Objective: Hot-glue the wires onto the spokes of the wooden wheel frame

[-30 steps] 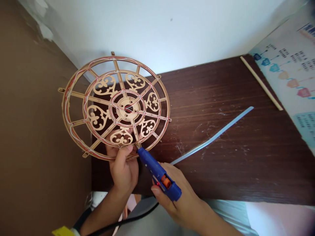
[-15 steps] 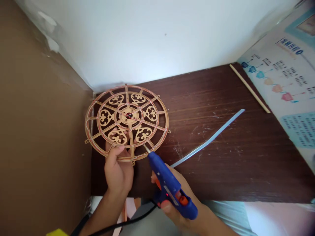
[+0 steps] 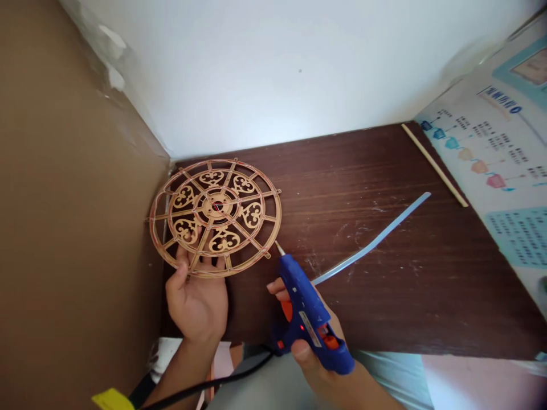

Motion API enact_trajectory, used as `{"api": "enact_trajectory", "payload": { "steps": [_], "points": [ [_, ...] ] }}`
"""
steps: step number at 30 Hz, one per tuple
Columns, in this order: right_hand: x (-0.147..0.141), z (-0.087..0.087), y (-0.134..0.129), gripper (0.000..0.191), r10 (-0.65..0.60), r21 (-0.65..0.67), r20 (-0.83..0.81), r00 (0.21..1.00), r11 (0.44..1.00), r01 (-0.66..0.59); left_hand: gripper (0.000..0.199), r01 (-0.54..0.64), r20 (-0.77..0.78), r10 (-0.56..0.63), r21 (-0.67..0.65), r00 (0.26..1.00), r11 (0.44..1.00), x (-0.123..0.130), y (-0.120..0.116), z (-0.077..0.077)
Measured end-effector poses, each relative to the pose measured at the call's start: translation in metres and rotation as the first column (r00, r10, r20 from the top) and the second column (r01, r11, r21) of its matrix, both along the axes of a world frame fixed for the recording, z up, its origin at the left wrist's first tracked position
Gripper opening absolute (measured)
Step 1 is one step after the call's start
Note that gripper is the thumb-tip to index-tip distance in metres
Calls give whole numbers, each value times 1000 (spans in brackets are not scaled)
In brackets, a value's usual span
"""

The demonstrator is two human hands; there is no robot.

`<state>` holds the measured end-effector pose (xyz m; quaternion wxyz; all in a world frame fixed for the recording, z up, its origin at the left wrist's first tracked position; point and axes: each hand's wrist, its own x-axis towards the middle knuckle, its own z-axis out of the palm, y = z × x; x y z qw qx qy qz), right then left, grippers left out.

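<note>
A round openwork wooden wheel (image 3: pixel 224 240), cut with spokes, rings and scroll shapes, is held up above the table's left end. My left hand (image 3: pixel 199 302) grips its near edge, thumb on the rim and fingers reaching underneath, partly seen through the gaps. Reddish lines run along its rings. My right hand (image 3: pixel 314 353) is wrapped round a blue hot glue gun (image 3: pixel 305 299) with an orange trigger and a small red light. The gun's metal tip points at the wheel's right rim, close to a small tab; whether it touches I cannot tell.
On the dark brown table (image 3: pixel 350 171) lies a bent translucent glue stick (image 3: pixel 376 239). A thin wooden stick (image 3: pixel 433 164) rests near a printed board (image 3: pixel 482 142) on the right. A brown panel (image 3: pixel 85 228) borders the left. A black cable (image 3: pixel 209 384) crosses below the table edge.
The wheel has been turned in my left hand and sits slightly further left. The glue gun has moved a little right, its tip going from the inner ring to the outer rim.
</note>
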<state>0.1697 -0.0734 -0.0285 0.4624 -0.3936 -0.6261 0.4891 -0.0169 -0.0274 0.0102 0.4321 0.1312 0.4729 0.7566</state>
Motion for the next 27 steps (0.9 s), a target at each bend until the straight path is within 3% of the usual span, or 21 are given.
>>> {"api": "enact_trajectory", "payload": {
  "steps": [6,12,18,21,27],
  "points": [
    [-2,6,2,72,82,-101,27,996,992,-79,48,-15,-70,10,-72,997,997,5,-5,-6],
    [1,7,4,68,81,-19,60,995,997,-80,34,-31,-3,31,-116,1000,993,1,-7,-10],
    [-2,10,2,73,92,-117,81,992,990,-82,38,-12,126,23,-84,992,996,11,-9,-1],
    [-2,8,2,59,81,-86,100,992,994,-72,41,-59,138,73,-105,988,993,14,-8,0],
    [0,7,11,72,188,53,178,966,978,-200,46,-58,118,68,-86,991,995,15,-5,1]
  ]
}}
